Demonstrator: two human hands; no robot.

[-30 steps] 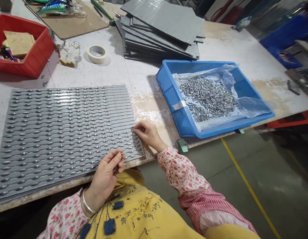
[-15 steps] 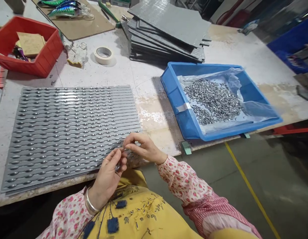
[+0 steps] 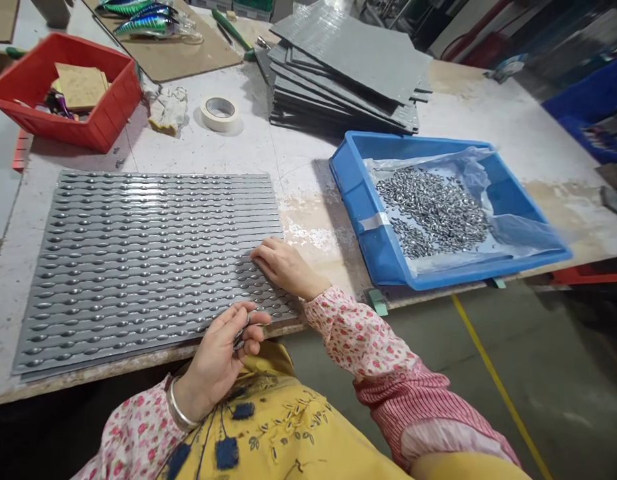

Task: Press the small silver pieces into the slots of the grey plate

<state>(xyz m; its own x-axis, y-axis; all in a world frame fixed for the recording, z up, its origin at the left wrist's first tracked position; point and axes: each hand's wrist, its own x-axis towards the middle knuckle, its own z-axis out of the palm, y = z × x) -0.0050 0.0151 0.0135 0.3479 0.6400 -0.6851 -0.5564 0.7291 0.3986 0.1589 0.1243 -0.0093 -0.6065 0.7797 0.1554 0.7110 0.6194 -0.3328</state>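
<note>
A grey sheet (image 3: 153, 267) with long parallel grooves lies at the table's near left, rows of small shiny metal pieces, pointed at both ends, set along its grooves. My right hand (image 3: 283, 263) is over the sheet's right part, its fingers bent and pinched together at a groove; whatever is between the fingertips is hidden. Close to the sheet's front edge, my left hand (image 3: 228, 343) is half curled, palm up, around a few of the same metal pieces (image 3: 240, 335). A blue tray (image 3: 383, 250) to the right holds a plastic liner and a heap of these pieces (image 3: 438, 210).
Behind the blue tray stands a stack of grey sheets (image 3: 348, 60). A masking tape roll (image 3: 219, 113), a crumpled scrap (image 3: 167, 110) and a red bin (image 3: 96, 123) sit beyond the grooved sheet. Fishing lures (image 3: 148, 23) lie on a brown board (image 3: 208, 57) at the back.
My right hand has left my left hand's fingertips and moved up and right over the grooved sheet. My left hand stays low, its fingers slightly more extended. The view has shifted slightly.
</note>
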